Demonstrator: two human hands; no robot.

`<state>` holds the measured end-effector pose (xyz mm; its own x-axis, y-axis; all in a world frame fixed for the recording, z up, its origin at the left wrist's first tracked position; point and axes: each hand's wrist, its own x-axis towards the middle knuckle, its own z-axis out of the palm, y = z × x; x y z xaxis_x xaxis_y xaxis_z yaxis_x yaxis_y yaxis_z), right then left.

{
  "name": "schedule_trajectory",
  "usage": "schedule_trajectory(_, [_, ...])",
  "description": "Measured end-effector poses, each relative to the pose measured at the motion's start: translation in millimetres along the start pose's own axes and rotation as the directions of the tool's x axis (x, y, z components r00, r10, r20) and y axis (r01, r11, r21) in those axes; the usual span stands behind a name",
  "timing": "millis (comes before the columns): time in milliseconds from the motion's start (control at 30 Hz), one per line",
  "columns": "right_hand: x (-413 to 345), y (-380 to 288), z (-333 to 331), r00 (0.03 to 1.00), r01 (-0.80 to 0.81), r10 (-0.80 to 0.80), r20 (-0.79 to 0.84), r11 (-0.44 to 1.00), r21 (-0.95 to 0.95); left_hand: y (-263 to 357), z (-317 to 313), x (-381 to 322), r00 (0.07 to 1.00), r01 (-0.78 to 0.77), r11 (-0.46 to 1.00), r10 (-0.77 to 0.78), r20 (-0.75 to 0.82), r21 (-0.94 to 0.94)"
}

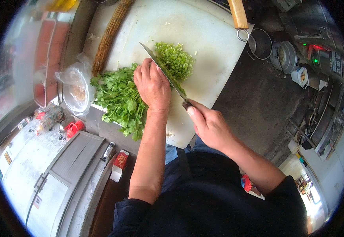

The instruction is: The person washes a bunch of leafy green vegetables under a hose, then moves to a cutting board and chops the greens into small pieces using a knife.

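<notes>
My right hand grips the dark handle of a kitchen knife, its long blade slanting up and left across the white cutting board. My left hand presses down on a bunch of leafy greens, cilantro or a similar herb. Its curled fingertips rest close against the blade. Loose leaves spread out to the left, some hanging over the board's near edge. Finely chopped greens lie heaped on the far side of the blade. Stems under my left palm are hidden.
A bundled bamboo wok brush lies along the board's left side, near a clear plastic bag. At the far right corner a wooden handle with a ring juts over the board. A wire strainer and metal pot stand beyond.
</notes>
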<state>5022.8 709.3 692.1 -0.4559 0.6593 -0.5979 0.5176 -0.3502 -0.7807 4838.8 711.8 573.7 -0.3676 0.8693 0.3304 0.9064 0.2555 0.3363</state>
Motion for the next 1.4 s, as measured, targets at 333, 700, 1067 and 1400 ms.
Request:
schedule_trajectory(333, [34,32,-3,0.984,-0.093,0.041,0.172,0.946,0.309,1,-31,16,0.981,0.055,0.998,-0.055,0.183,0.008])
schedule_trajectory(700, [-5,-9,-9,0.997,-0.05,0.039,0.074,0.987,0.154,0,-12,-2,0.996,0.047,0.993,-0.054,0.071,0.104])
schedule_trajectory(1067, [-19,-9,3,1.0,0.023,-0.023,-0.006,1.0,-0.021,-3,-12,-6,0.998,0.017,0.993,-0.023,0.054,0.114])
schedule_trajectory(1400, [27,-1,-2,0.991,-0.107,0.085,0.108,0.97,0.218,-1,-11,-2,0.999,0.035,0.996,-0.038,0.035,0.079])
